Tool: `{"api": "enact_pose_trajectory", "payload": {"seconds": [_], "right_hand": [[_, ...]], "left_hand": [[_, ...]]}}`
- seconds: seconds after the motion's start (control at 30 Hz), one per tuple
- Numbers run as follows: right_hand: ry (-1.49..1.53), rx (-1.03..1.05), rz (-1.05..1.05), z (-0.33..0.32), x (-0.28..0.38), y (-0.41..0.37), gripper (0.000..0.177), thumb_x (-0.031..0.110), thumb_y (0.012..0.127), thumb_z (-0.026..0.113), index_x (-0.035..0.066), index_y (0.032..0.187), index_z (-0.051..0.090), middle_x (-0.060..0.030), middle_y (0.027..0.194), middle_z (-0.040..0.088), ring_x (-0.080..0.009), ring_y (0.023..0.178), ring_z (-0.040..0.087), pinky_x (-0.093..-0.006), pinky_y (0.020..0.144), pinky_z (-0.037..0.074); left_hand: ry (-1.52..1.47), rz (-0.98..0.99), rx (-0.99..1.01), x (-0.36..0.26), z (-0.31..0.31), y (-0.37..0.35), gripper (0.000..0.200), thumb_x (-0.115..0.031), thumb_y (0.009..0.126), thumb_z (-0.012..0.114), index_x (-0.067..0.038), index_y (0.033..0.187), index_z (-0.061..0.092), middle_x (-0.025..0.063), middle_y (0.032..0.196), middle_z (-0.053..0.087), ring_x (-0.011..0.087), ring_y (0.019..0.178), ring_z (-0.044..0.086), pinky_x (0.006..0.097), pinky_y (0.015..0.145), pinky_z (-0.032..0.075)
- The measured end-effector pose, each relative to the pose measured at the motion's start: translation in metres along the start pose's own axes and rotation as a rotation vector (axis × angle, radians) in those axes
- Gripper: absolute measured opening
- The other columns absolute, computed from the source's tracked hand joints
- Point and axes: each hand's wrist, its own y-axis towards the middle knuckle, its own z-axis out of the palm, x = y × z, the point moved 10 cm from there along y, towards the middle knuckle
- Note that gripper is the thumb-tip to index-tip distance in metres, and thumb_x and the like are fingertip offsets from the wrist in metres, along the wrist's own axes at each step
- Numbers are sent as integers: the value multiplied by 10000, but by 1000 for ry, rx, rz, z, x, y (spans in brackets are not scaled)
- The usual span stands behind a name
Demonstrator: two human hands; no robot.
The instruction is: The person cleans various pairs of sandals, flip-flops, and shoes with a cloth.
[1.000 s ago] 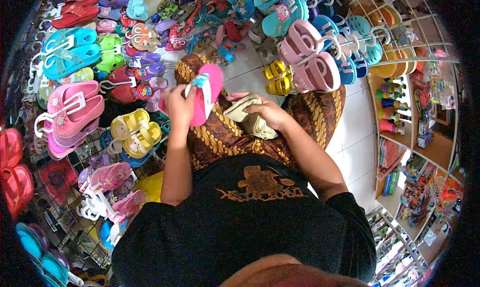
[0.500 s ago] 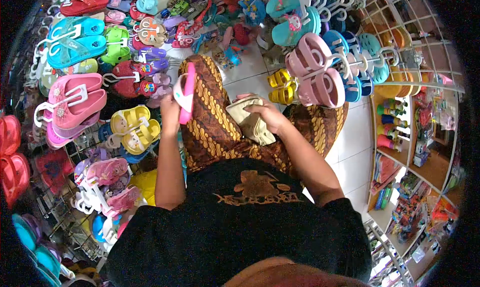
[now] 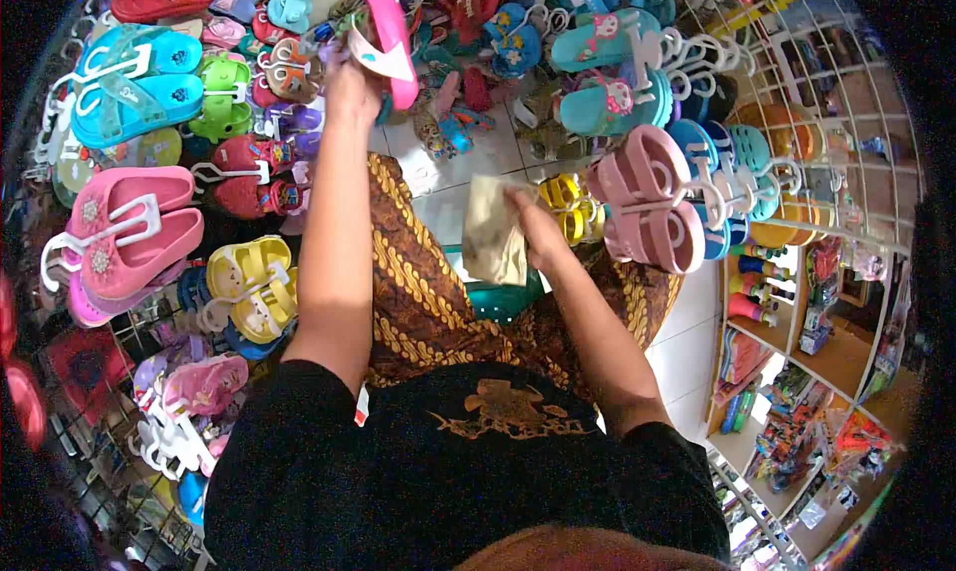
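Note:
My left hand (image 3: 355, 85) is raised at the upper middle, its fingers closed on a pink and white sandal (image 3: 388, 48). The sandal's sole faces right, and its white strap is near my fingers. In front of my lap, my right hand (image 3: 533, 223) grips a folded beige cloth (image 3: 493, 234) by its right side, and the cloth hangs down. Just right of that hand are small yellow sandals (image 3: 570, 208) on the rack. My knees are covered by brown and gold patterned fabric (image 3: 423, 272).
Children's shoes on white hangers crowd the left, including pink shoes (image 3: 134, 232) and turquoise sandals (image 3: 139, 83). Mauve sandals (image 3: 652, 198) hang at the right before a wire grid. Shelves (image 3: 846, 362) with goods stand at far right. White floor tiles (image 3: 687, 357) show beneath.
My left hand has moved up and forward with the sandal. The cloth in my right hand has opened out somewhat and hangs more upright. The view has shifted slightly.

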Motion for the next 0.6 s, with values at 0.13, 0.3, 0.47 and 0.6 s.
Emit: {"api": "enact_pose_trajectory", "payload": {"seconds": [0.13,0.3,0.47,0.6], "right_hand": [[-231,-147,-21,2,1,47,668,502,884,666,111,1383,457,-61,1266,578,-198,1060,559,-416,860,508],[-526,-232,450,-81,-121,90,575,507,890,646,122,1294,508,-78,1223,581,-247,963,575,-451,789,449],[-859,18,237,-116,-208,220,405,404,912,634,53,1115,637,-71,986,654,-198,889,595,-408,723,492],[-757,-104,142,-95,-186,268,306,269,902,622,52,1117,646,-85,1044,676,-243,929,632,-407,793,538]], "left_hand": [[-195,-243,-32,87,-56,50,304,-265,1016,480,-135,1269,589,39,1257,640,219,1145,604,446,1011,480],[-102,-224,-95,80,-71,57,327,-329,994,534,-114,1224,623,58,1192,677,235,1082,640,444,959,512],[-193,-179,-68,64,-80,89,326,-269,1004,479,-122,1274,586,55,1242,645,261,1121,622,471,979,503],[-122,-169,-155,80,-93,97,282,-322,1008,520,-126,1187,614,41,1160,665,231,1075,622,461,965,491]]}}
